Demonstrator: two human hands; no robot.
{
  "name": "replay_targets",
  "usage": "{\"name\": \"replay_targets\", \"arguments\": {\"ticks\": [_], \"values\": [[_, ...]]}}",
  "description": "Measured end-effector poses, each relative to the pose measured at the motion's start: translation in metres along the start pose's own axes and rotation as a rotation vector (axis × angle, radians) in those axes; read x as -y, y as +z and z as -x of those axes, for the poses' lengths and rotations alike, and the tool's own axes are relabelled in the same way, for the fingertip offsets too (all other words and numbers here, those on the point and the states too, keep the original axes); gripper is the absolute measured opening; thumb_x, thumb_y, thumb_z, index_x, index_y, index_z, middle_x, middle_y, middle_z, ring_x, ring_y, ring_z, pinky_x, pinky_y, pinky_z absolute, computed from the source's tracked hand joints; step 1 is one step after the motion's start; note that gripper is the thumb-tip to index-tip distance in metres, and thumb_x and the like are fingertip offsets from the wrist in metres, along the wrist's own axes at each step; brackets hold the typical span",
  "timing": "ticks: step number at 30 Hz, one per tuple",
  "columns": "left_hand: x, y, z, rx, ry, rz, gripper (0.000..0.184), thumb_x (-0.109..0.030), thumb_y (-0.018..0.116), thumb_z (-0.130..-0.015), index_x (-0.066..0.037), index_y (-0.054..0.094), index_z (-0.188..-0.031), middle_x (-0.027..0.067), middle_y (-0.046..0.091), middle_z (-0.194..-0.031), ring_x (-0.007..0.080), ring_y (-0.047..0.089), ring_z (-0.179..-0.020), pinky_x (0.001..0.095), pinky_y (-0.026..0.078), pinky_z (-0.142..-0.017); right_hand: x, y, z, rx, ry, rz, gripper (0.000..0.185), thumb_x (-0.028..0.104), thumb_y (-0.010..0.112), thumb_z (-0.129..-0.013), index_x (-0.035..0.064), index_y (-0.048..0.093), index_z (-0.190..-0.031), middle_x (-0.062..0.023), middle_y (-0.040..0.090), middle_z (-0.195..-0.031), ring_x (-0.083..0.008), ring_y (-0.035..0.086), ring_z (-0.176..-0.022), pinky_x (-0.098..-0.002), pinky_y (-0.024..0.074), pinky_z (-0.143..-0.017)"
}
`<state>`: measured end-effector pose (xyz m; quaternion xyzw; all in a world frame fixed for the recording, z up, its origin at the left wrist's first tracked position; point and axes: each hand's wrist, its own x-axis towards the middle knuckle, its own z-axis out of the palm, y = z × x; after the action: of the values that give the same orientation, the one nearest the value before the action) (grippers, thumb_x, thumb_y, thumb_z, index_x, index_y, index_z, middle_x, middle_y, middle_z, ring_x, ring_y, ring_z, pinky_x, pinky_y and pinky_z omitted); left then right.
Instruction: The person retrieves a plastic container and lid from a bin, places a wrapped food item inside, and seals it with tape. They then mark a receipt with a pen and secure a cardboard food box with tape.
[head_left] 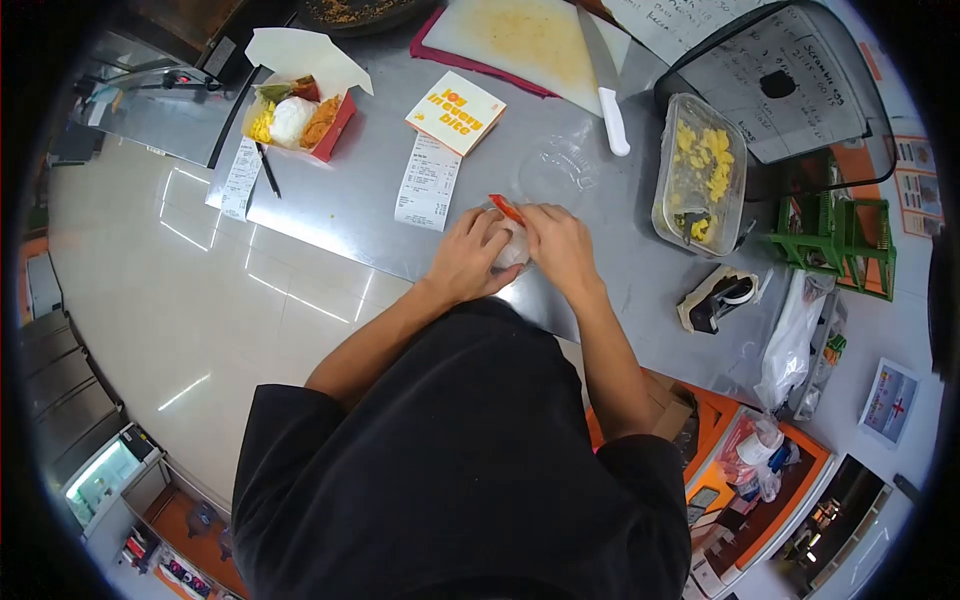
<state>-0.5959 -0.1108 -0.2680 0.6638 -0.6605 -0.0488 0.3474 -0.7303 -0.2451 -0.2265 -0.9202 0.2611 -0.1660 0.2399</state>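
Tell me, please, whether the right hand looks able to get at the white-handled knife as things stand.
Probably yes: nothing tall stands between the right hand and the white-handled knife, though its fingers seem occupied at the whitish bundle and would first need freeing.

Steel worktop (pixel 350 205), metallic sheen. Floor (pixel 200 260): pale glossy tile, overhead lights reflecting as thin white streaks. Right: pale wall (pixel 912 320) with framed notice (pixel 888 403) and printed sheets (pixel 915 170). Lower right: orange-edged shelving (pixel 715 436), cluttered. Left edge: dark grey panels (pixel 62 370), maybe cabinets, too distorted to be sure. Lower left: bright lit panel (pixel 105 478) beside orange-brown flooring (pixel 190 515).
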Motion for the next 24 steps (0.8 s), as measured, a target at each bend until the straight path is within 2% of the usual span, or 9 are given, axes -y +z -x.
{"name": "replay_targets", "arguments": {"ticks": [5, 7, 11, 13, 14, 16, 23, 24], "values": [[0.005, -0.005, 0.0, 0.023, 0.036, 0.074, 0.051, -0.027, 0.085, -0.078, -0.002, 0.061, -0.116, 0.0174, 0.059, -0.128, 0.0385, 0.061, -0.11, 0.045, 0.054, -0.094, 0.008, -0.019, 0.0, 0.108, -0.004, 0.131, 0.013, 0.005, 0.063, -0.087, 0.005, 0.07, -0.097, -0.014, 0.069, -0.085, -0.0362, 0.067, -0.082, -0.0462, 0.0557, -0.073], [0.003, -0.004, -0.005, -0.118, -0.201, 0.183, 0.047, -0.02, 0.082, -0.08, -0.004, 0.063, -0.12, 0.0169, 0.06, -0.127, 0.0335, 0.066, -0.098, 0.0391, 0.057, -0.087, 0.004, -0.013, -0.001, 0.173, -0.037, 0.245, 0.018, 0.01, 0.065, -0.085, 0.0072, 0.072, -0.101, -0.0113, 0.071, -0.089, -0.0315, 0.07, -0.086, -0.0433, 0.058, -0.077], [0.008, -0.02, -0.032, -0.054, -0.262, 0.259, 0.035, -0.016, 0.077, -0.083, -0.009, 0.069, -0.117, 0.0161, 0.066, -0.118, 0.027, 0.068, -0.087, 0.0365, 0.058, -0.079, 0.014, -0.005, 0.012, 0.18, -0.073, 0.32, 0.017, 0.01, 0.066, -0.084, 0.0054, 0.072, -0.099, -0.0106, 0.07, -0.09, -0.0301, 0.07, -0.087, -0.0416, 0.0582, -0.078], [0.027, -0.021, -0.034, 0.084, 0.003, 0.12, 0.024, -0.012, 0.073, -0.084, -0.013, 0.076, -0.108, 0.0086, 0.072, -0.106, 0.0247, 0.067, -0.086, 0.0386, 0.057, -0.08, 0.019, -0.01, 0.017, 0.181, -0.041, 0.339, 0.018, 0.01, 0.066, -0.083, 0.0042, 0.072, -0.1, -0.0106, 0.071, -0.092, -0.029, 0.069, -0.09, -0.0399, 0.0582, -0.078], [0.03, -0.022, -0.033, 0.093, 0.005, 0.122, 0.024, -0.012, 0.073, -0.084, -0.013, 0.076, -0.108, 0.0086, 0.072, -0.106, 0.0247, 0.067, -0.086, 0.0386, 0.057, -0.08, 0.019, -0.009, 0.018, 0.181, -0.033, 0.335, 0.018, 0.01, 0.066, -0.083, 0.0042, 0.072, -0.1, -0.0106, 0.071, -0.092, -0.029, 0.069, -0.09, -0.0399, 0.0582, -0.078], [0.033, -0.022, -0.035, 0.216, -0.012, -0.032, 0.022, -0.01, 0.072, -0.083, -0.014, 0.079, -0.103, 0.0024, 0.074, -0.096, 0.0234, 0.066, -0.089, 0.0388, 0.056, -0.08, 0.017, -0.006, 0.017, 0.149, -0.023, 0.291, 0.021, 0.008, 0.066, -0.082, 0.0043, 0.072, -0.102, -0.0103, 0.07, -0.091, -0.0286, 0.069, -0.091, -0.0394, 0.0586, -0.079], [0.039, -0.022, -0.047, 0.163, 0.045, 0.003, 0.023, -0.011, 0.071, -0.083, -0.016, 0.079, -0.104, -0.0009, 0.074, -0.1, 0.0199, 0.065, -0.097, 0.0354, 0.053, -0.08, 0.011, 0.025, 0.033, 0.034, 0.05, 0.308, 0.027, 0.005, 0.067, -0.079, 0.0028, 0.072, -0.105, -0.0095, 0.07, -0.099, -0.0287, 0.066, -0.095, -0.0391, 0.0595, -0.08], [0.038, -0.026, -0.047, 0.203, 0.114, 0.065, 0.027, -0.01, 0.072, -0.082, -0.014, 0.078, -0.108, -0.0002, 0.074, -0.107, 0.0222, 0.065, -0.098, 0.0358, 0.054, -0.081, 0.013, 0.029, 0.036, -0.018, 0.06, 0.311, 0.028, 0.006, 0.068, -0.079, 0.0027, 0.072, -0.106, -0.0097, 0.069, -0.102, -0.0288, 0.066, -0.096, -0.039, 0.0596, -0.08]]}}
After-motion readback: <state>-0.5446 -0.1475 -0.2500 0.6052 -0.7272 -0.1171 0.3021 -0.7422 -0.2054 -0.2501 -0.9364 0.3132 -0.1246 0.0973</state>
